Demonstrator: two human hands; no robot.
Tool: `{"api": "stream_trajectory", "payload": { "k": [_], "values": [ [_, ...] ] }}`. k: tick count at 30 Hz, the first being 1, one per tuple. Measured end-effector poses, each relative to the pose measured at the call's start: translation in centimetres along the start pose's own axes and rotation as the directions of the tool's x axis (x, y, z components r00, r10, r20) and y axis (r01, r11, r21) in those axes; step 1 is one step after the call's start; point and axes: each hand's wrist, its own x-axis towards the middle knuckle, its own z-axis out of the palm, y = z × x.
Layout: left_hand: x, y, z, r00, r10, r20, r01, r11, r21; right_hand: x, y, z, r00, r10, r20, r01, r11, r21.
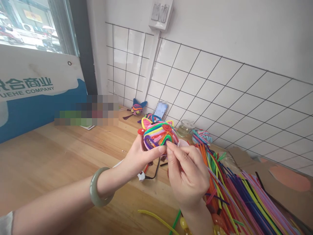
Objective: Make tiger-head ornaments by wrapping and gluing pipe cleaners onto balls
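A cat-faced pipe-cleaner mask [160,130] is held up above the table, with pink and yellow pointed ears, red coils and rainbow strips over its front. My left hand [139,153] grips it from the left and below, thumb across its lower edge. At the mask's lower right, my right hand [187,169] is closed in a pinch on a pipe cleaner [167,141] beside the orange and green arcs. The fingertips hide most of that strip. Dark tassels hang under the mask. A pale green bangle [94,187] circles my left wrist.
Bundled coloured pipe cleaners [246,192] lie at right beside cardboard [290,192]. A loose yellow pipe cleaner [156,217] lies in front. Behind stand a blue-eared mask [137,108], a phone [161,109] and a glass jar [184,129]. A cable with a white plug [141,176] crosses the wooden table [80,153].
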Motion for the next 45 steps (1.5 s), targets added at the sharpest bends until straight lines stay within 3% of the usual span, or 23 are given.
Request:
{"api": "stream_trajectory", "payload": {
  "k": [4,7,13,17,22,33,39,45],
  "values": [
    [-0.03,-0.08,-0.03,1.0,0.018,-0.006,-0.018,1.0,-0.001,0.06,-0.25,0.14,0.999,0.039,-0.01,-0.039,0.999,0.037],
    [0.03,-0.07,0.09,1.0,0.002,0.028,-0.001,1.0,-0.014,0.28,-0.46,0.17,0.991,0.136,0.005,-0.135,0.982,0.131],
    [0.16,0.18,0.45,0.987,-0.127,0.099,0.138,0.983,-0.118,0.17,-0.24,0.52,0.898,0.438,0.028,-0.432,0.871,0.234],
    [0.15,0.6,0.48,0.973,-0.196,0.118,0.217,0.955,-0.202,-0.1,0.04,0.78,0.865,0.498,0.052,-0.493,0.828,0.268],
    [0.26,0.85,0.57,0.976,-0.188,0.106,0.211,0.937,-0.279,-0.12,-0.06,0.9,0.866,0.493,0.085,-0.497,0.827,0.262],
    [0.33,0.66,0.35,0.991,-0.131,0.034,0.136,0.968,-0.212,-0.02,-0.08,0.92,0.898,0.418,0.136,-0.439,0.854,0.28],
    [0.16,0.69,0.52,0.993,-0.115,0.027,0.118,0.97,-0.213,-0.11,0.12,0.85,0.948,0.295,0.118,-0.316,0.911,0.266],
    [0.14,0.51,0.47,0.992,-0.122,0.044,0.129,0.968,-0.214,-0.21,0.12,0.9,0.99,0.133,0.049,-0.139,0.979,0.147]
  ]
}}
